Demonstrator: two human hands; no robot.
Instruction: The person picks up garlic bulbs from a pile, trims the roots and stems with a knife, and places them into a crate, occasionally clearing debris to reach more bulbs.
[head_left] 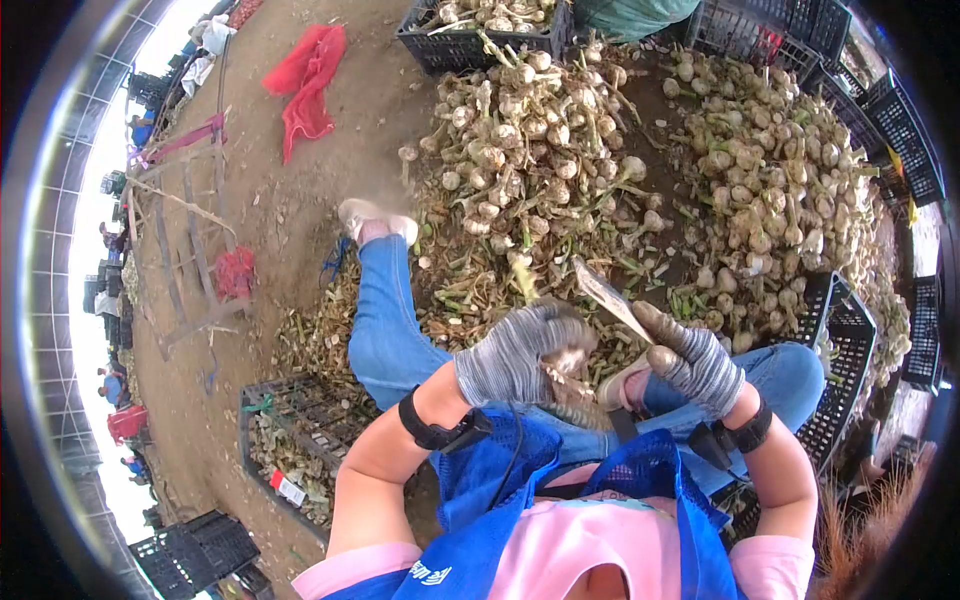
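Observation:
My left hand point(520, 352), in a grey knit glove, is closed around a garlic bulb point(568, 372) with dry roots hanging from it, held over my lap. My right hand point(695, 360), also gloved, grips the handle of a knife point(605, 292) whose blade points up and left, close to the bulb. A large heap of garlic bulbs with stems point(530, 150) lies on the ground in front of my legs, and a second heap point(770, 190) lies to the right.
A black crate with trimmings point(290, 440) stands at my left. More black crates stand at the top point(470, 45), at the right point(845, 340) and at the bottom left point(195, 550). A red cloth point(305, 85) lies on the dirt. People are in the distance at the left.

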